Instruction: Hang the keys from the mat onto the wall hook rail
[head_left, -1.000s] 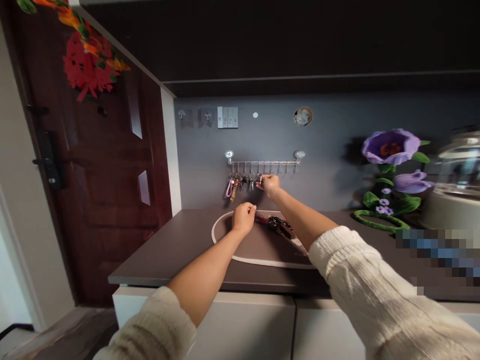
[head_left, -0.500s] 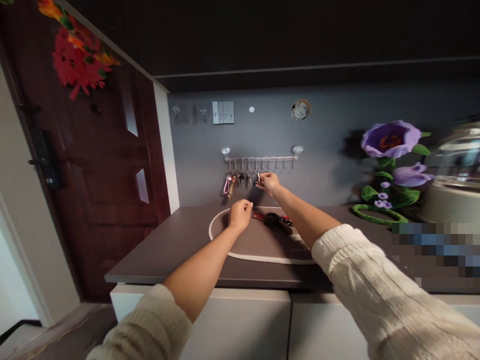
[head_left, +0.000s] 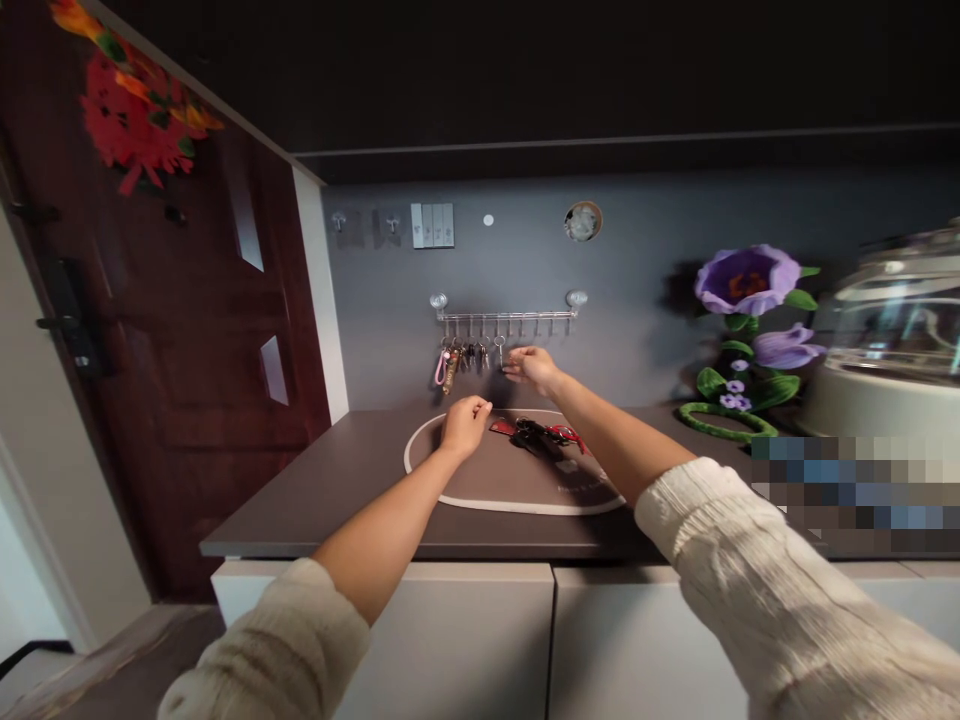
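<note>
Surface (head_left: 300, 490): carries mat (head_left: 487, 475).
Rail (head_left: 525, 317): on wall; keys hang towards its left end.
Key bunch (head_left: 540, 437): on mat.
Right grip (head_left: 534, 367): fingers bent, beside hanging key; opening, contact unclear.
Left grip (head_left: 465, 425): fingers curled closed above mat; contents hidden.
Hanging key (head_left: 501, 355): could drop if knuckles knock its ring off the hook.

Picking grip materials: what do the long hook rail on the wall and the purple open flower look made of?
Long clear hook rail: probably glossy plastic, judging by its see-through look and highlights.
Purple open flower: likely matte fabric or felt, given its soft, thick, sheenless petals; exact fibre unclear.
</note>
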